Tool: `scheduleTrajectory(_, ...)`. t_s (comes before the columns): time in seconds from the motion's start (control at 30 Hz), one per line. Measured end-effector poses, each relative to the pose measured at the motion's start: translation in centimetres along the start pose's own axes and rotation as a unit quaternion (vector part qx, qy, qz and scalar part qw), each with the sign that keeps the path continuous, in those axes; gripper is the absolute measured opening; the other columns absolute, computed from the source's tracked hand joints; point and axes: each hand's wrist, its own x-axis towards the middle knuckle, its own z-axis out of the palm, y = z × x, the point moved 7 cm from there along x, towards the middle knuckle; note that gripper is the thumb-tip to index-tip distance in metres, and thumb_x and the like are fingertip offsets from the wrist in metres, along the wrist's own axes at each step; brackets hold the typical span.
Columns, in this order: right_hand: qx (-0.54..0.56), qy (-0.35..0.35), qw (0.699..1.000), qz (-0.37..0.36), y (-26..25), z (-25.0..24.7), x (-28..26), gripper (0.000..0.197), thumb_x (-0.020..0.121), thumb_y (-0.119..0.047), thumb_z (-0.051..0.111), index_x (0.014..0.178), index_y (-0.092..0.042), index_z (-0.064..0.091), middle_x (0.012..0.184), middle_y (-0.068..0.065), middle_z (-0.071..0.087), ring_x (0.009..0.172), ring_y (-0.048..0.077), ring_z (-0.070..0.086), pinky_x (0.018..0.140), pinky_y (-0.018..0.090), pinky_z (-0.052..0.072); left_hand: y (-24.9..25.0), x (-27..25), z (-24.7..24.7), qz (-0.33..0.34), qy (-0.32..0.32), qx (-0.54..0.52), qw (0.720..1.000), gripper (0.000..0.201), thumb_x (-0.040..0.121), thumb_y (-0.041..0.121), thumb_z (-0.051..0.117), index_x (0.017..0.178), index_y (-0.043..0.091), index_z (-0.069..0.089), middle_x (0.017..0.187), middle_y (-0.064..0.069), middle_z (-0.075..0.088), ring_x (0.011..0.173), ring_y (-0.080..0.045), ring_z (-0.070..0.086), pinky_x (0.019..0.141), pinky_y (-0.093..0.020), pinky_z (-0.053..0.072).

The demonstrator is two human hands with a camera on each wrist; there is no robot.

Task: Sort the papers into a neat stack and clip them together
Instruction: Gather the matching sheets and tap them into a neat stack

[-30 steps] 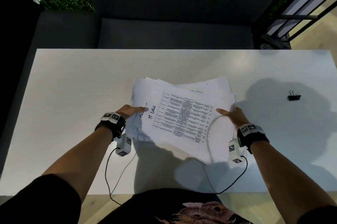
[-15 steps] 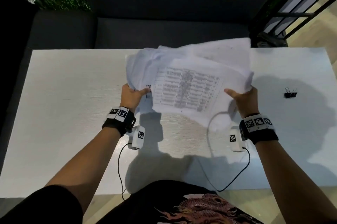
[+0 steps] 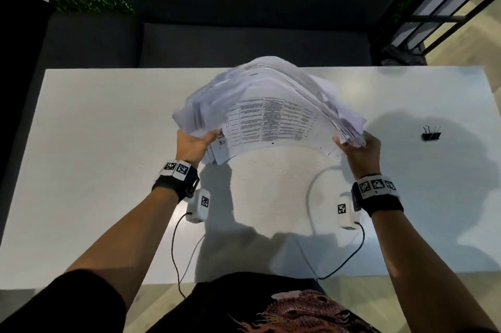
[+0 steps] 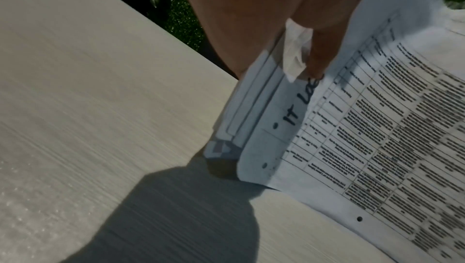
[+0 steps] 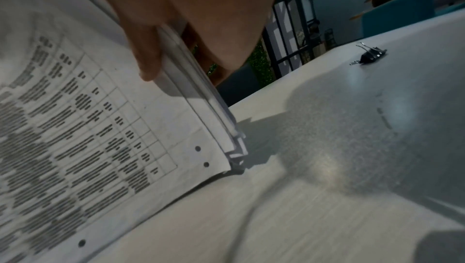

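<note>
A loose stack of white papers [image 3: 271, 105] with a printed table on the near sheet stands on its lower edge on the white table [image 3: 95, 156], bowed and leaning away from me. My left hand [image 3: 193, 143] grips its left edge, thumb on the front sheet [image 4: 377, 148]. My right hand [image 3: 357, 148] grips the right edge, thumb in front and fingers behind the sheets [image 5: 75, 128]. The sheet edges are uneven at both sides. A black binder clip [image 3: 431, 134] lies on the table to the right, apart from both hands; it also shows in the right wrist view [image 5: 370, 55].
A dark sofa [image 3: 217, 45] runs along the table's far edge. A black metal frame [image 3: 433, 7] stands at the back right. Wrist-camera cables [image 3: 339, 265] trail over the table's near edge towards me.
Both hands have lifted the papers off the table, tipped them upright and moved them away from me; the lower edge now meets the tabletop. The clip has stayed put.
</note>
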Motion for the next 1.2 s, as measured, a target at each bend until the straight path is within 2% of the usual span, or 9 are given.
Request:
scheduleTrajectory(0.1, -0.003, -0.002, 1.0, 0.011, 0.8, -0.8, 0.1, 0.013, 0.075, 0.001, 0.076, 0.071, -0.007, 0.067, 0.054, -0.024, 0.064, 0.052, -0.008, 0.053, 0.061, 0.015, 0.046, 0.0, 0.4, -0.4, 0.026, -0.019, -0.016, 0.999, 0.04, 0.075, -0.01, 0.074, 0.106, 0.013, 0.065, 0.108, -0.013, 0.068, 0.104, -0.029, 0.066, 0.09, -0.048, 0.056)
scheduleTrajectory(0.17, -0.03, -0.012, 0.999, 0.012, 1.2, -2.0, -0.4, 0.024, 0.07, -0.009, 0.082, 0.073, 0.006, 0.064, 0.057, -0.018, 0.068, 0.056, 0.0, 0.059, 0.065, 0.021, 0.048, 0.1, 0.0, -1.0, 0.037, -0.029, -0.021, 0.999, 0.043, 0.075, -0.011, 0.074, 0.106, 0.017, 0.066, 0.108, -0.008, 0.07, 0.104, -0.028, 0.067, 0.087, -0.041, 0.058)
scheduleTrajectory(0.27, -0.064, -0.059, 0.996, -0.009, 0.3, -2.9, -1.2, 0.035, 0.063, -0.004, 0.086, 0.088, -0.012, 0.062, 0.073, -0.016, 0.069, 0.071, -0.006, 0.062, 0.07, 0.009, 0.048, 0.0, -1.3, -2.2, 0.036, -0.053, 0.027, 0.998, 0.035, 0.076, -0.006, 0.074, 0.099, 0.02, 0.068, 0.094, 0.012, 0.075, 0.092, -0.009, 0.07, 0.081, -0.025, 0.058)
scheduleTrajectory(0.37, -0.069, -0.056, 0.996, -0.028, -0.9, -2.1, -1.2, 0.05, 0.064, 0.0, 0.085, 0.106, -0.007, 0.06, 0.094, -0.007, 0.066, 0.078, -0.018, 0.06, 0.072, 0.002, 0.046, 0.0, -2.0, -1.8, 0.077, -0.102, 0.061, 0.99, 0.044, 0.071, 0.017, 0.077, 0.108, -0.001, 0.065, 0.104, -0.008, 0.072, 0.099, -0.013, 0.068, 0.087, -0.024, 0.055)
scheduleTrajectory(0.53, -0.047, -0.015, 0.998, 0.031, -0.4, -0.8, -0.5, 0.022, 0.07, -0.003, 0.081, 0.087, -0.007, 0.068, 0.09, 0.01, 0.07, 0.059, -0.006, 0.063, 0.063, 0.012, 0.054, -1.8, 0.0, -1.7, 0.012, 0.0, 0.051, 0.999, 0.048, 0.072, 0.011, 0.082, 0.115, 0.001, 0.065, 0.111, -0.02, 0.07, 0.103, -0.033, 0.068, 0.09, -0.047, 0.057)
scheduleTrajectory(0.67, -0.057, -0.055, 0.996, 0.046, -0.7, -1.3, -0.1, 0.02, 0.071, -0.002, 0.081, 0.083, -0.01, 0.067, 0.081, 0.005, 0.067, 0.058, -0.005, 0.063, 0.065, 0.018, 0.052, -1.2, -0.3, -2.2, 0.019, 0.002, 0.034, 0.999, 0.03, 0.08, -0.002, 0.073, 0.106, 0.012, 0.068, 0.094, 0.004, 0.075, 0.09, -0.017, 0.071, 0.079, -0.031, 0.06)
scheduleTrajectory(0.87, -0.012, -0.024, 0.999, -0.045, -4.2, 0.7, -0.6, 0.048, 0.079, 0.001, 0.073, 0.124, -0.001, 0.057, 0.119, 0.007, 0.065, 0.108, 0.006, 0.063, 0.098, 0.018, 0.048, 0.0, -1.0, -1.0, 0.044, 0.019, -0.004, 0.999, 0.018, 0.082, -0.002, 0.071, 0.095, 0.01, 0.072, 0.077, 0.013, 0.075, 0.078, -0.012, 0.069, 0.074, -0.033, 0.058)
scheduleTrajectory(1.03, 0.026, 0.031, 0.997, -0.072, -6.1, 0.1, -1.8, 0.037, 0.081, 0.0, 0.072, 0.11, -0.017, 0.056, 0.105, -0.007, 0.061, 0.085, -0.027, 0.056, 0.077, -0.005, 0.04, 3.6, -1.8, -0.8, 0.09, 0.051, -0.076, 0.992, 0.037, 0.082, -0.01, 0.068, 0.091, 0.025, 0.071, 0.087, 0.018, 0.075, 0.087, -0.001, 0.071, 0.079, -0.021, 0.057)
scheduleTrajectory(1.2, -0.009, -0.037, 0.996, -0.077, -3.5, 0.9, -2.1, 0.049, 0.072, 0.004, 0.078, 0.115, -0.012, 0.06, 0.105, 0.005, 0.066, 0.085, -0.015, 0.06, 0.077, 0.005, 0.047, 0.6, -1.4, -1.8, 0.043, 0.042, -0.01, 0.998, 0.042, 0.069, -0.004, 0.082, 0.106, 0.007, 0.067, 0.101, -0.005, 0.072, 0.093, -0.017, 0.071, 0.082, -0.033, 0.06)
